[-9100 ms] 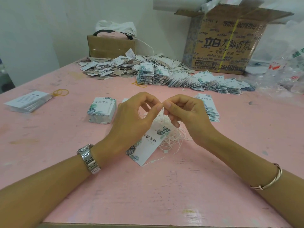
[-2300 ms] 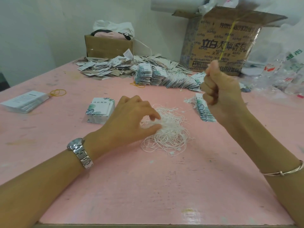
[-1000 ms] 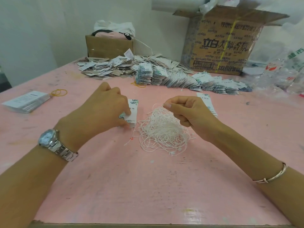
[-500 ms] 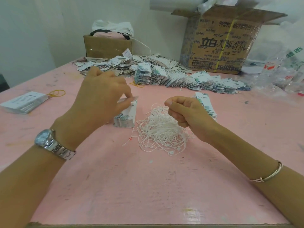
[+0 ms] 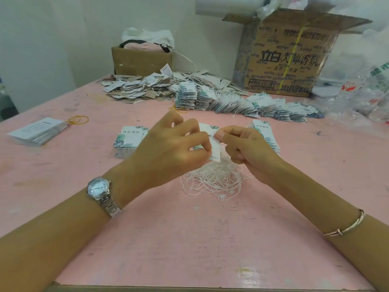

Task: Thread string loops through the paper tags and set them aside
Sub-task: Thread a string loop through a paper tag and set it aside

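Left hand (image 5: 168, 152) lifted tag (image 5: 214, 149) off stack (image 5: 130, 138), pinching it, right hand (image 5: 246, 148) pinching its edge

A silver watch (image 5: 99, 187) sits on the wrist just behind the left hand (image 5: 168, 152). Its face is round and pale, and its band (image 5: 110, 206) is made of shiny metal links. Up the arm from the right hand (image 5: 246, 148) there is a thin bangle (image 5: 345, 227), pinkish silver, with a small wire wrap on one side. Both forearms are bare.
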Tool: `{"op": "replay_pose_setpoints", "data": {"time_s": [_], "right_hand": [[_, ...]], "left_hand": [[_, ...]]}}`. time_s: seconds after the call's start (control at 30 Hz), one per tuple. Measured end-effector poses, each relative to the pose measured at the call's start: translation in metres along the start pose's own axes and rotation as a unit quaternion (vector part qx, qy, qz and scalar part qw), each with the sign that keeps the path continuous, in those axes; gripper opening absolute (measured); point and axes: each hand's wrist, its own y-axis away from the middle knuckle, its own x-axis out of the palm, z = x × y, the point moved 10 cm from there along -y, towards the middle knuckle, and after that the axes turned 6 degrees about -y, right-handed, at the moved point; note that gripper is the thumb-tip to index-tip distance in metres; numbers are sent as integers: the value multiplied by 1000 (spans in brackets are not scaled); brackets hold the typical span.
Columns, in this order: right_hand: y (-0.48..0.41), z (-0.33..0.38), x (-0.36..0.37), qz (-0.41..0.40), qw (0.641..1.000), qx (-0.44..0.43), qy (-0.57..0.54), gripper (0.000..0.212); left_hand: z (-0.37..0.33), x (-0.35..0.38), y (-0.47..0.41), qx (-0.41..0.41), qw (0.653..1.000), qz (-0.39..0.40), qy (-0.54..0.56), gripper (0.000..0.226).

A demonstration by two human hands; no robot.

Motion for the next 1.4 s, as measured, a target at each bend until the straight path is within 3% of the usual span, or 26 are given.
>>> {"op": "replay_pose_setpoints", "data": {"time_s": [0.1, 0.2, 0.33, 0.37, 0.43, 0.6, 0.9, 1.1, 1.27, 1.33, 1.4], "right_hand": [[0, 4, -6, -33, 999, -26, 11, 9], [0, 7, -11, -56, 998, -37, 17, 8], [0, 4, -13, -63, 997, -32, 32, 7], [0, 3, -12, -61, 997, -31, 34, 7], [0, 1, -10, -54, 998, -29, 34, 7], [0, -1, -6, -44, 998, -23, 31, 8], [0, 0, -8, -51, 998, -20, 36, 6], [0, 0, -7, -49, 998, -15, 34, 6], [1, 3, -7, -42, 998, -36, 26, 5], [2, 9, -8, -56, 994, -71, 57, 5], [3, 15, -8, -70, 988, -103, 90, 9]], "left_hand": [[18, 11, 4, -56, 997, 46, 10, 38], [74, 26, 25, -218, 964, 133, -80, 45], [144, 47, 100, -389, 820, 371, -197, 61], [153, 50, 118, -411, 786, 413, -208, 67], [165, 56, 144, -454, 750, 444, -186, 74], [169, 64, 171, -507, 719, 455, -141, 74], [171, 68, 174, -524, 712, 454, -116, 64], [176, 60, 167, -560, 716, 406, -90, 49], [171, 49, 144, -590, 743, 314, -32, 44], [164, 47, 130, -613, 753, 231, 61, 34], [150, 53, 117, -637, 728, 133, 217, 25]]}}
